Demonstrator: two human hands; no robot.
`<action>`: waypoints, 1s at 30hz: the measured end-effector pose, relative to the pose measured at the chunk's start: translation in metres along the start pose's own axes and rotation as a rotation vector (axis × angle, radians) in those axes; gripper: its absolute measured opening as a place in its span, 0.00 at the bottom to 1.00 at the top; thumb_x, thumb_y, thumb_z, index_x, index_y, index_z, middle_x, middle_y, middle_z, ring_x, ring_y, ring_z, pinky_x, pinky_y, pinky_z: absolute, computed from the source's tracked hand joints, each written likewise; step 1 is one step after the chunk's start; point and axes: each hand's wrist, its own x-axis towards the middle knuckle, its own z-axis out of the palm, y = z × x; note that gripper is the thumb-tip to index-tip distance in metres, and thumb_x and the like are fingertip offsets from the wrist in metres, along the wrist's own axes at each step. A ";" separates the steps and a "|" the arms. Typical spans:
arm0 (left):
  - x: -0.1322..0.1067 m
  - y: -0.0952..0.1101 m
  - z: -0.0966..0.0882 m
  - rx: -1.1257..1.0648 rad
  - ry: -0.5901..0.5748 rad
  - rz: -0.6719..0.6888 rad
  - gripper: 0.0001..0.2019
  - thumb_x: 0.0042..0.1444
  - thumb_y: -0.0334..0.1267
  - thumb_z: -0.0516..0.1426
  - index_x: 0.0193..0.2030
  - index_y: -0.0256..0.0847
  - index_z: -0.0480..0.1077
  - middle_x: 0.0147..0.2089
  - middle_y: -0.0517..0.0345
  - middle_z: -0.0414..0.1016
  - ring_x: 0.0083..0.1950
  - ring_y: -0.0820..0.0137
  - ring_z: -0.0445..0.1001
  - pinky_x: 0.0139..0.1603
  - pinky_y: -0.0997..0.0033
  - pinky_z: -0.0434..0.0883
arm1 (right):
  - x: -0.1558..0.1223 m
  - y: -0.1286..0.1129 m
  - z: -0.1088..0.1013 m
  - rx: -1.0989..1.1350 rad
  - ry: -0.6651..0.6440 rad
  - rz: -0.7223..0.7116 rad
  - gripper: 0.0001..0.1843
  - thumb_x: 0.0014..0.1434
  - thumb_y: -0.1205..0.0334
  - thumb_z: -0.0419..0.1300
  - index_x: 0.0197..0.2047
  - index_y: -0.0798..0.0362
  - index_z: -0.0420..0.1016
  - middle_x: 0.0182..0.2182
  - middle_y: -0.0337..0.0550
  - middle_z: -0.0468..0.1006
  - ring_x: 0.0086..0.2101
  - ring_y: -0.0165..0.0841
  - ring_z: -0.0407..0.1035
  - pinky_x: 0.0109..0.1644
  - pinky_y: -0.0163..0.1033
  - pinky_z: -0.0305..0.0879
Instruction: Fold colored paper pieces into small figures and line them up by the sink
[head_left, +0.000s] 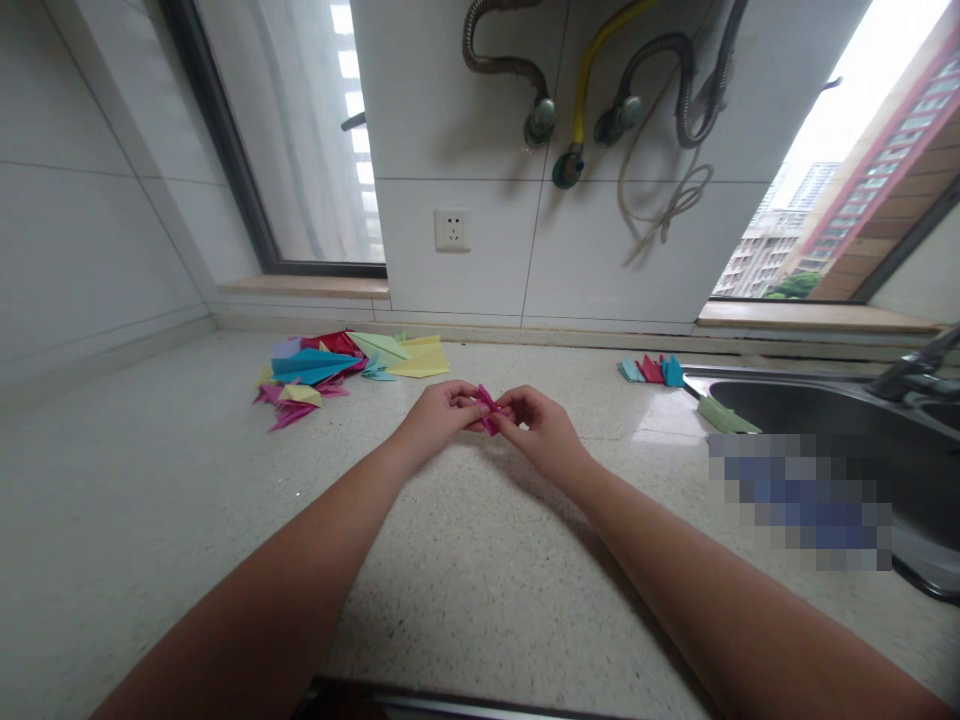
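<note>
A small piece of folded magenta paper (488, 408) is pinched between both hands, a little above the speckled counter (480, 560). My left hand (444, 415) grips its left side with thumb and fingertips. From the right, my right hand (541, 428) holds the other side, fingers curled. The fingertips hide part of the paper, so its full folded shape cannot be made out. To the left at the back lies a pile of folded coloured paper (315, 366), with blue, red, yellow, green and pink pieces, some shaped like paper planes.
Several small folded papers (652, 371) stand at the back right, beside the metal sink (817, 400). A pale green folded paper (726, 415) lies on the sink's rim. A blurred-out patch (802, 500) covers something at the right. Hoses and a socket (451, 231) are on the wall.
</note>
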 end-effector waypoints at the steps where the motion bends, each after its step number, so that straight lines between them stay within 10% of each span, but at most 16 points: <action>1: 0.000 0.000 0.001 -0.017 0.011 -0.011 0.09 0.51 0.34 0.65 0.39 0.34 0.73 0.36 0.51 0.79 0.35 0.69 0.79 0.42 0.66 0.76 | -0.001 -0.001 0.000 -0.004 -0.013 -0.016 0.10 0.56 0.58 0.65 0.40 0.53 0.74 0.32 0.43 0.77 0.32 0.33 0.71 0.37 0.40 0.68; 8: -0.004 0.009 0.004 -0.191 0.028 -0.067 0.08 0.50 0.34 0.66 0.35 0.33 0.74 0.35 0.52 0.79 0.35 0.71 0.79 0.42 0.70 0.77 | 0.001 -0.003 -0.002 -0.105 -0.017 -0.142 0.09 0.62 0.59 0.60 0.42 0.49 0.80 0.36 0.45 0.73 0.36 0.33 0.69 0.40 0.41 0.66; 20: -0.002 0.007 0.000 -0.158 0.053 0.023 0.11 0.49 0.40 0.67 0.29 0.34 0.75 0.34 0.54 0.78 0.37 0.71 0.77 0.49 0.64 0.74 | 0.002 -0.003 0.004 0.236 -0.142 0.244 0.18 0.58 0.46 0.62 0.39 0.54 0.72 0.29 0.40 0.74 0.29 0.30 0.67 0.36 0.39 0.65; 30: -0.003 0.007 0.006 -0.222 0.071 0.054 0.10 0.50 0.39 0.66 0.28 0.34 0.72 0.29 0.56 0.77 0.32 0.72 0.75 0.44 0.66 0.73 | 0.007 -0.011 -0.002 0.076 -0.172 0.190 0.18 0.59 0.47 0.60 0.30 0.53 0.69 0.24 0.39 0.73 0.25 0.30 0.66 0.31 0.37 0.62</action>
